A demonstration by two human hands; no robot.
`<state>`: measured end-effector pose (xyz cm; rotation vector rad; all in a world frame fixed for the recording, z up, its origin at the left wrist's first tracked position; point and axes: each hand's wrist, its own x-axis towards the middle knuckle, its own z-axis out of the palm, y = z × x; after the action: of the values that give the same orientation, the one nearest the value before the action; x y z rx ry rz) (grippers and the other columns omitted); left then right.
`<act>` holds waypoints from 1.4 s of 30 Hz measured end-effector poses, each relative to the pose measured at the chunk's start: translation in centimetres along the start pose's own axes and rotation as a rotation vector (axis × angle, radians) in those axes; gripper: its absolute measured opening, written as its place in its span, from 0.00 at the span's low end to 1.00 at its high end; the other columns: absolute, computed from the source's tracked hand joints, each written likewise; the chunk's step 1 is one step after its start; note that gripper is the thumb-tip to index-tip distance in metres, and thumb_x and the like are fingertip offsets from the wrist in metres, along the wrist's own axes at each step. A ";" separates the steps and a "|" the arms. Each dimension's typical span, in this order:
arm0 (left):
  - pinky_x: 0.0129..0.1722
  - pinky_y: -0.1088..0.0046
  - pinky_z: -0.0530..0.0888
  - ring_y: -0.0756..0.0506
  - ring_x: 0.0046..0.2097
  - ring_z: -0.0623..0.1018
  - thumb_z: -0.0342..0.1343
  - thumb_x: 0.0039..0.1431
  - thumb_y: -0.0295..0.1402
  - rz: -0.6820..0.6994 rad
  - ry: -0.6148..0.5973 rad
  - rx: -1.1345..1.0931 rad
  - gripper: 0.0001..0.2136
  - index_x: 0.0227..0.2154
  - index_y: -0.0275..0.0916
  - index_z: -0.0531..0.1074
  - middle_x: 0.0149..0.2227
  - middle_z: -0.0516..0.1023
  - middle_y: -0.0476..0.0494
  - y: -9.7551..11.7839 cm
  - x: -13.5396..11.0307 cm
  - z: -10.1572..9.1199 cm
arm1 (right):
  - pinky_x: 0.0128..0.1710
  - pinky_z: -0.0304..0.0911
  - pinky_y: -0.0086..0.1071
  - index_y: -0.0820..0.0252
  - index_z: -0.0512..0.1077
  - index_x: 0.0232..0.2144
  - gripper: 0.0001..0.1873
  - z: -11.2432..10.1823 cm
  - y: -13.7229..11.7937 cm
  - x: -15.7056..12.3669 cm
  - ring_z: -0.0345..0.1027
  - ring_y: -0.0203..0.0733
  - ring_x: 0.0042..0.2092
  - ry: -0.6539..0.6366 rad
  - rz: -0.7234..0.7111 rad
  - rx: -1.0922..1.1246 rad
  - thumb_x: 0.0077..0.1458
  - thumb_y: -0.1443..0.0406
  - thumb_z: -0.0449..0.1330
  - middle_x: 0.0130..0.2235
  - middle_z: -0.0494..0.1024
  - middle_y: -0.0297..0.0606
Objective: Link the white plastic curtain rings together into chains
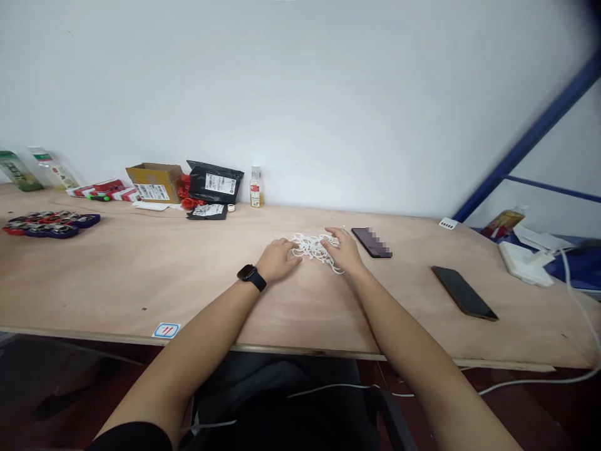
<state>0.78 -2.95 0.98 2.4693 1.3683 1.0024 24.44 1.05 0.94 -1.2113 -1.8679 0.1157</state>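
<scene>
A tangled heap of thin white ring-like pieces (310, 246) lies on the wooden table in front of me; their exact kind is too small to tell. At the heap's left edge is my left hand (278, 259), a black smartwatch on its wrist, with the fingers apart and curved against the pieces. My right hand (346, 250) rests at the right edge, thumb and fingers spread around the pieces. Neither hand plainly grips a single piece. Just right of that hand lies a dark phone (366, 241), partly pixelated.
A second phone (464, 292) lies further right, near a white power strip (523, 263). Along the wall stand an open cardboard box (154, 181), a black parcel bag (216, 180) and a small bottle (256, 188). Dark blue and red items (49, 223) sit far left.
</scene>
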 end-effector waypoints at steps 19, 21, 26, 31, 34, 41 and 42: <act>0.49 0.64 0.69 0.40 0.46 0.74 0.59 0.53 0.42 0.179 -0.279 0.091 0.14 0.40 0.41 0.75 0.42 0.77 0.40 -0.8 -0.6 0.7 | 0.59 0.55 0.46 0.54 0.72 0.50 0.18 2.3 1.6 -1.1 0.62 0.49 0.59 -0.416 -0.043 0.005 0.61 0.57 0.52 0.55 0.73 0.43; 0.48 0.64 0.69 0.39 0.46 0.74 0.59 0.53 0.42 0.182 -0.265 0.077 0.14 0.40 0.41 0.75 0.42 0.77 0.40 -0.7 -0.6 0.7 | 0.60 0.52 0.48 0.53 0.73 0.50 0.20 2.3 1.1 -1.0 0.60 0.50 0.60 -0.338 -0.027 -0.021 0.62 0.55 0.51 0.56 0.72 0.44; 0.46 0.65 0.70 0.41 0.44 0.76 0.57 0.56 0.41 0.091 -0.187 0.023 0.14 0.42 0.40 0.75 0.41 0.78 0.40 0.3 -0.4 0.5 | 0.57 0.55 0.44 0.54 0.74 0.45 0.24 1.4 -0.6 -0.7 0.65 0.48 0.54 -0.145 -0.022 0.050 0.64 0.51 0.44 0.49 0.76 0.42; 0.44 0.68 0.71 0.45 0.40 0.76 0.54 0.60 0.40 0.100 -0.053 -0.188 0.13 0.44 0.39 0.73 0.39 0.78 0.42 1.5 0.0 -0.1 | 0.52 0.58 0.40 0.54 0.75 0.39 0.27 1.3 -3.1 -1.1 0.68 0.46 0.48 -0.242 -0.110 0.157 0.65 0.49 0.40 0.42 0.78 0.41; 0.42 0.69 0.71 0.47 0.37 0.75 0.53 0.61 0.38 0.147 -0.039 -0.233 0.10 0.38 0.39 0.75 0.36 0.78 0.44 1.8 0.1 -0.5 | 0.50 0.59 0.39 0.55 0.74 0.34 0.28 1.5 -3.9 -1.3 0.68 0.46 0.45 -0.270 -0.130 0.187 0.65 0.49 0.39 0.37 0.77 0.40; 0.40 0.70 0.70 0.48 0.37 0.73 0.49 0.64 0.34 0.127 -0.012 -0.337 0.09 0.38 0.39 0.72 0.37 0.76 0.43 2.4 0.0 -0.6 | 0.45 0.61 0.37 0.57 0.73 0.34 0.18 1.3 -4.0 -1.2 0.68 0.45 0.41 -0.265 -0.088 0.109 0.63 0.55 0.47 0.37 0.77 0.40; 0.39 0.71 0.70 0.48 0.37 0.73 0.48 0.64 0.34 0.117 -0.012 -0.356 0.09 0.38 0.39 0.72 0.37 0.75 0.43 2.4 0.0 -0.5 | 0.46 0.60 0.37 0.56 0.74 0.37 0.14 1.2 -4.1 -1.3 0.68 0.46 0.43 -0.234 -0.080 0.098 0.61 0.58 0.50 0.39 0.77 0.41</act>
<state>2.13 -4.47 2.39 2.3008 0.9517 1.1399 20.91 -1.65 1.47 -1.0919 -2.0839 0.3129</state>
